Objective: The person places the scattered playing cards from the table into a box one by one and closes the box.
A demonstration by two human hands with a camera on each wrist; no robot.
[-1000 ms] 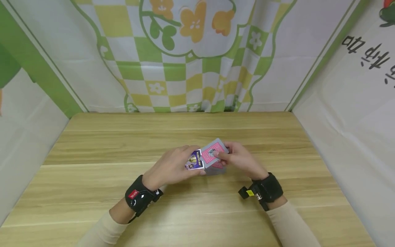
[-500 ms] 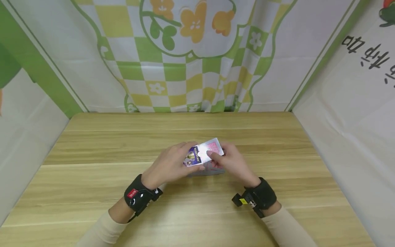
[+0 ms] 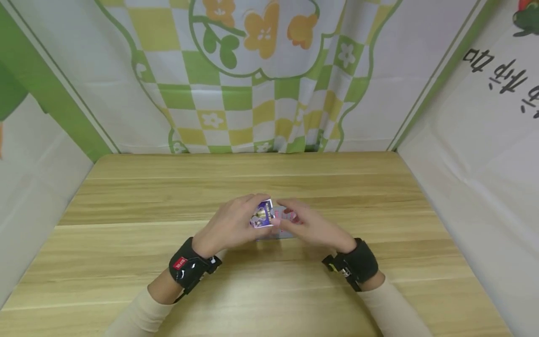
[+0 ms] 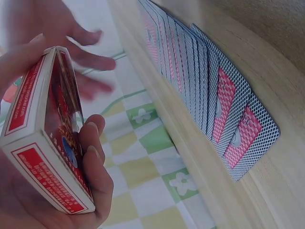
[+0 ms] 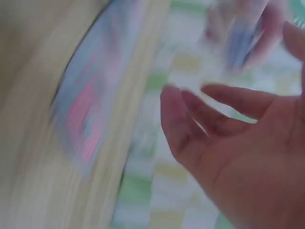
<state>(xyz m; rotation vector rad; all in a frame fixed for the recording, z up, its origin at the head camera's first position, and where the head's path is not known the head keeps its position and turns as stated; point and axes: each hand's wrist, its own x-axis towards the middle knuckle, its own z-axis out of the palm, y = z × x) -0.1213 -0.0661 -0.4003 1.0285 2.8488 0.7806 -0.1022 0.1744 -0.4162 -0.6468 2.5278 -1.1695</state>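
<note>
My left hand (image 3: 233, 223) grips a small playing card box (image 3: 263, 214), purple and gold on the face seen from above. Its red and white sides show in the left wrist view, where the fingers and thumb wrap the box (image 4: 45, 176). Close to the box's right end is my right hand (image 3: 320, 227), its fingers loosely bent with nothing between them in the right wrist view. Below both hands an overlapping row of playing cards (image 4: 190, 71) lies face down on the table, backs red-patterned with grey borders. From above, the hands hide part of that row.
The wooden table (image 3: 168, 281) runs back to a green and yellow checked curtain (image 3: 252, 107). White cloth walls stand at the left and right, the right wall (image 3: 476, 154) bearing black writing. Each wrist wears a black strap with a camera.
The right hand held a card, brought it to the box's end, and now holds none. No card sticks out of the box in the head view now. The left hand has barely moved.
</note>
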